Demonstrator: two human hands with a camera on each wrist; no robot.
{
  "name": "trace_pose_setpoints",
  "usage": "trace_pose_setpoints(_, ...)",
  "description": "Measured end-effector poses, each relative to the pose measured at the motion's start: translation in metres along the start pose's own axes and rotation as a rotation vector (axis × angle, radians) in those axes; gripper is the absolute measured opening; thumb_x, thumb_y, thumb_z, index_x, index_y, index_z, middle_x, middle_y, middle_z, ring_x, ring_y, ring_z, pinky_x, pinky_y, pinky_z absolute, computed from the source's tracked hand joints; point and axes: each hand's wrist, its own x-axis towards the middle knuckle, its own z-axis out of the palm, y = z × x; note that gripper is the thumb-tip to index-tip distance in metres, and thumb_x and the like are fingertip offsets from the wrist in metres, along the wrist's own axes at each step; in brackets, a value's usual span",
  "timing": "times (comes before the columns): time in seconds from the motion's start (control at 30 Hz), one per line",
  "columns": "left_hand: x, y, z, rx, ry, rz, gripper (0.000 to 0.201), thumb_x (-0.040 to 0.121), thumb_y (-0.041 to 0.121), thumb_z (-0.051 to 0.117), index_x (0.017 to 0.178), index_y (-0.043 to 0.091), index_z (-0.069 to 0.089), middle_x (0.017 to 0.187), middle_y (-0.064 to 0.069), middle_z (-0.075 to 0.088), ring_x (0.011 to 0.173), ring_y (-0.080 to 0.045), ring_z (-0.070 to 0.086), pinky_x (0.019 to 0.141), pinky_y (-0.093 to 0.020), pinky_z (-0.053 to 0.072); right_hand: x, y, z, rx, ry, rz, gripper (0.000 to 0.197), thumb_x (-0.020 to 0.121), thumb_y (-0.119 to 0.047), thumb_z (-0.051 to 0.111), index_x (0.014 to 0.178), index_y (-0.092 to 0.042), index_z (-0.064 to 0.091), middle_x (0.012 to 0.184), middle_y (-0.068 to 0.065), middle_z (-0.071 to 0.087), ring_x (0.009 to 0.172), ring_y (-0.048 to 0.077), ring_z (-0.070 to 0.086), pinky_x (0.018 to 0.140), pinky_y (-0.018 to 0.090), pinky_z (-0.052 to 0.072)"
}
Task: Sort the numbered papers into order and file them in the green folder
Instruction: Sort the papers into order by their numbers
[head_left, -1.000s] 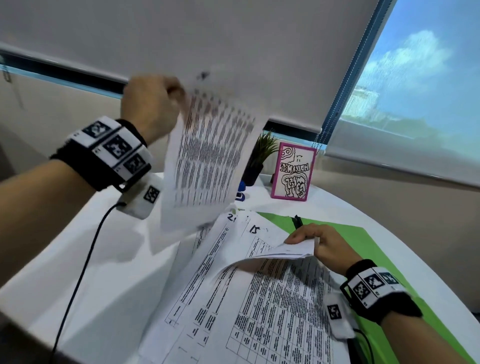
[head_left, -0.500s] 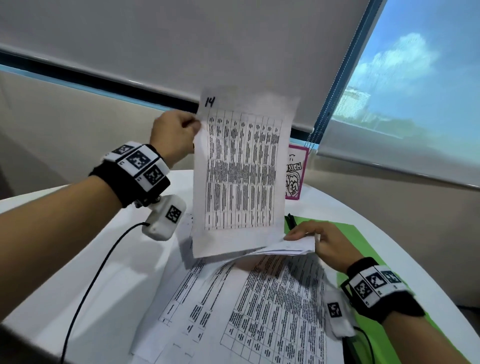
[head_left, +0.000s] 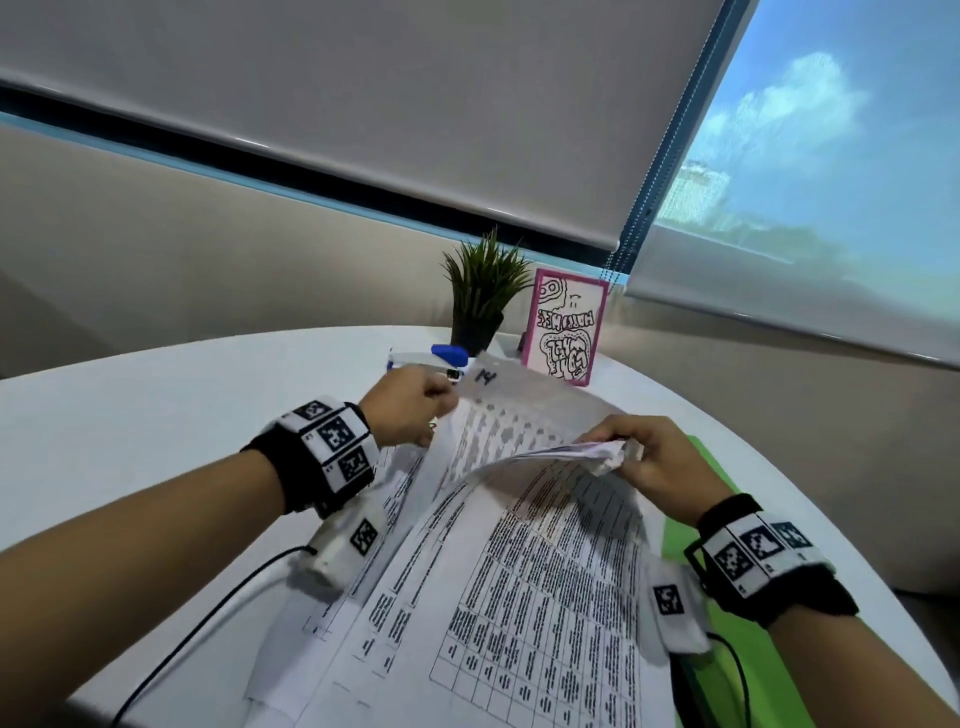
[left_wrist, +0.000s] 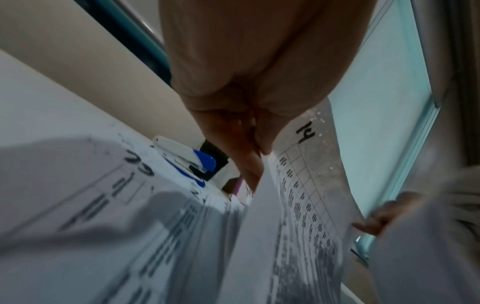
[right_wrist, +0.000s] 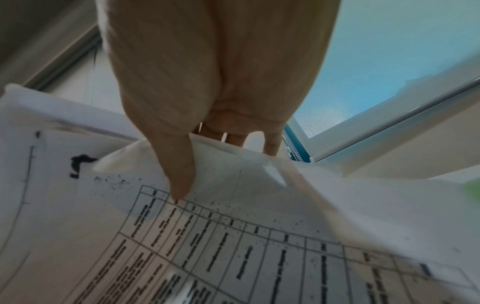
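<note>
Left hand (head_left: 402, 410) pinching sheet marked 14 (head_left: 511, 415), right hand (head_left: 657, 465) pinching lifted paper corners (head_left: 597, 451), green folder (head_left: 727, 623) under right wrist

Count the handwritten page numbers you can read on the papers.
2. "14" sits at the corner of the sheet pinched by the left hand; "23" is on a sheet lying near the stapler. Other numbers are blurred or covered.
</note>
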Motion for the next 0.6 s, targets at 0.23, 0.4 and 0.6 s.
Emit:
trace_pose_setpoints(0.23, -0.022, 0.002, 0.02, 0.01, -0.238, 0.092, 0.017, 0.099, 0.015, 0.053, 0.091, 0.011, 0.068, 0.066, -0.002, 0.055, 0.051, -0.013, 0.051, 0.049, -0.022, 0.046, 0.011, 0.011, 0.008, -0.206, 0.079, -0.114, 0.046, 0.07, 0.007, 0.078, 0.076, -0.037, 0.065, 0.135, -0.01, 0.057, 0.128, 0.01, 0.045, 0.106, 0.024, 0.035)
trace_pose_setpoints(0.4, -0.025, 0.005, 0.013, -0.029, -0.202, 0.001, 0.04, 0.1, 0.039, 0.047, 0.082, 0.008, 0.065, 0.074, -0.002, 0.061, 0.062, -0.013, 0.056, 0.057, -0.024, 0.051, 0.013, 0.011, 0.012, -0.063, 0.043, 0.049, 0.032, 0.077, -0.003, 0.078, 0.08, -0.032, 0.065, 0.084, -0.005, 0.072, 0.076, 0.002, 0.063, 0.07, 0.022, 0.048)
trace_pose_setpoints(0.6, -0.019, -0.015, 0.009, 0.101, -0.137, -0.25, 0.026, 0.095, 0.017, 0.058, 0.085, -0.004, 0.069, 0.084, -0.017, 0.074, 0.072, -0.029, 0.071, 0.08, -0.04, 0.06, 0.007, 0.012, 0.018, -0.02, -0.037, 0.073, 0.033, 0.076, 0.009, 0.072, 0.098, -0.016, 0.068, 0.08, -0.001, 0.069, 0.072, 0.003, 0.062, 0.066, 0.015, 0.047)
